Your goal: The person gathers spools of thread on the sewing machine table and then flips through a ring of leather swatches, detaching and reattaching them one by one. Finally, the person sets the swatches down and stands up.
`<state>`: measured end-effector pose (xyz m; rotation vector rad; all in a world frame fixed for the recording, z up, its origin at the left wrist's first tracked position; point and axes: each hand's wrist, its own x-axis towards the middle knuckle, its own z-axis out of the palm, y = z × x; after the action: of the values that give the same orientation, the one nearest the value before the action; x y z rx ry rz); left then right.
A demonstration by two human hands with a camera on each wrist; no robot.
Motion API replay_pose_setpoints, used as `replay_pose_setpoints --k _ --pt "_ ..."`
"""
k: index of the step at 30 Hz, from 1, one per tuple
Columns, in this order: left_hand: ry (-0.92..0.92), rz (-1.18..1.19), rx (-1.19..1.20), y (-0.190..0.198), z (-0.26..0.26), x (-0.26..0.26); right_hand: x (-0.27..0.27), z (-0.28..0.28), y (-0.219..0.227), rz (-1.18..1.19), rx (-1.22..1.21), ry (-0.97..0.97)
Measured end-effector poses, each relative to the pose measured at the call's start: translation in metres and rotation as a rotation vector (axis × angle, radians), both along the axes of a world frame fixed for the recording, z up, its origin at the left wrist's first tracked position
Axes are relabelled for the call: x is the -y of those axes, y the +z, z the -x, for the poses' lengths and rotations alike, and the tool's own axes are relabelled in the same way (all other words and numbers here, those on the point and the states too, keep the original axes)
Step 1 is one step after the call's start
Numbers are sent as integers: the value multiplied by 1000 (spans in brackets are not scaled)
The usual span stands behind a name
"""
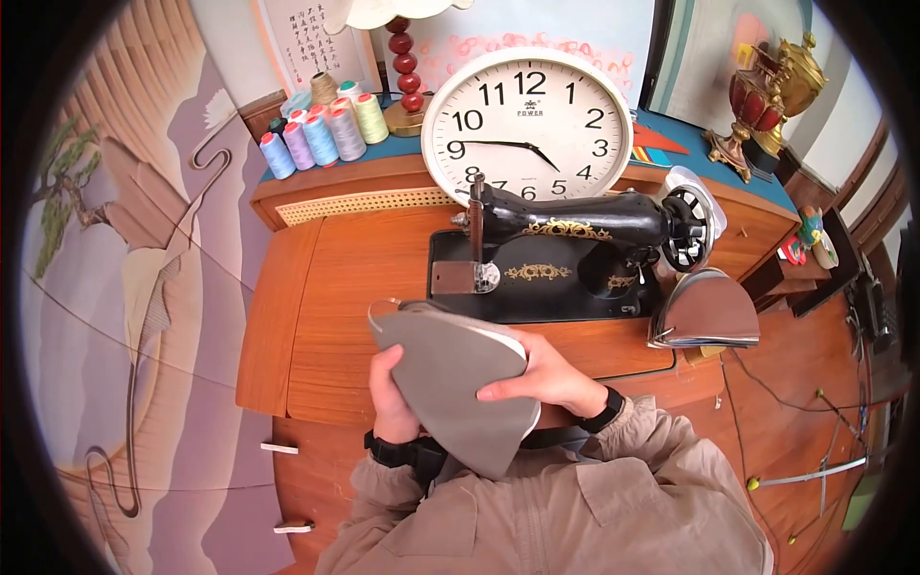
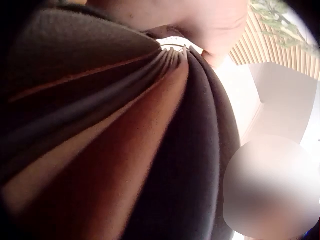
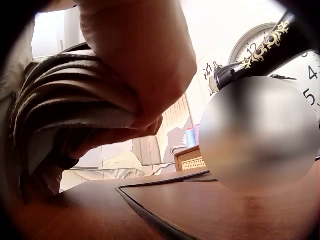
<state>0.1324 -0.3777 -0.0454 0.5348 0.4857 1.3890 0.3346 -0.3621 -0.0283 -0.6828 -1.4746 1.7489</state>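
A stack of leather-like sheets with a grey top piece (image 1: 455,383) is held up in front of the chest, over the table's front edge. The left hand (image 1: 391,398) grips its left side, thumb on the grey face. On the right side the right hand (image 1: 546,376) pinches it, thumb lying across the face and fingers behind. Fanned layers (image 2: 150,135) in brown and dark tones spread below the left hand (image 2: 170,20) in the left wrist view. In the right wrist view the right hand (image 3: 142,55) holds the layered edges (image 3: 75,95).
A black sewing machine (image 1: 575,220) stands on the wooden table (image 1: 355,278), with a white clock (image 1: 527,125) behind it. Another stack of rounded sheets (image 1: 706,309) sits at the table's right. Thread spools (image 1: 321,134) and a lamp (image 1: 407,77) stand at the back left.
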Motion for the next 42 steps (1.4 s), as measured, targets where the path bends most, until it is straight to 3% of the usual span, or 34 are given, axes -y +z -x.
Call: replay_pose_setpoints --k 1,2,4,6,9,11,12,15,20,22,27,32,33,35,37,39,40,42 --pt "-50 38 -137 -12 5 3 -1 3 -1 1 2 2" --pt "-102 75 -275 -20 7 5 -3 6 -4 31 -62 -124" --pt "-129 46 -356 -27 5 10 -8 8 -2 64 -160 -294" --pt "-119 13 -412 -36 13 7 -9 11 -6 21 -130 -278" --pt "-25 -52 -412 -14 43 -6 -5 9 -15 -42 41 -244" --pt "104 -86 -492 -14 74 -27 -6 7 -37 2 -109 -147" --pt "151 -90 -515 -8 89 -39 0 -1 -39 28 66 -137" --pt "241 -83 -580 9 135 -83 20 -10 -55 40 171 -47" --pt "218 -51 -510 -22 208 -161 40 -16 -41 -116 410 -79" --pt "143 153 -563 -44 230 -185 44 -19 -42 -137 450 -97" --pt "201 261 -836 -62 238 -214 55 -27 -47 -204 502 -159" --pt "433 24 -962 -79 228 -214 60 -25 -48 -253 544 -136" --pt "407 15 -966 -82 226 -213 60 -25 -48 -309 557 -123" --pt "532 8 -1295 -90 235 -219 61 -27 -47 -318 555 -128" --pt "753 34 -1823 -104 241 -227 64 -35 -44 -325 561 -142" --pt "902 -26 -2141 -93 225 -211 69 -45 -41 -353 589 -218" --pt "898 -111 -2095 -81 213 -198 72 -51 -41 -347 592 -246" --pt "920 -309 -2013 -66 192 -178 76 -65 -40 -540 620 -498"
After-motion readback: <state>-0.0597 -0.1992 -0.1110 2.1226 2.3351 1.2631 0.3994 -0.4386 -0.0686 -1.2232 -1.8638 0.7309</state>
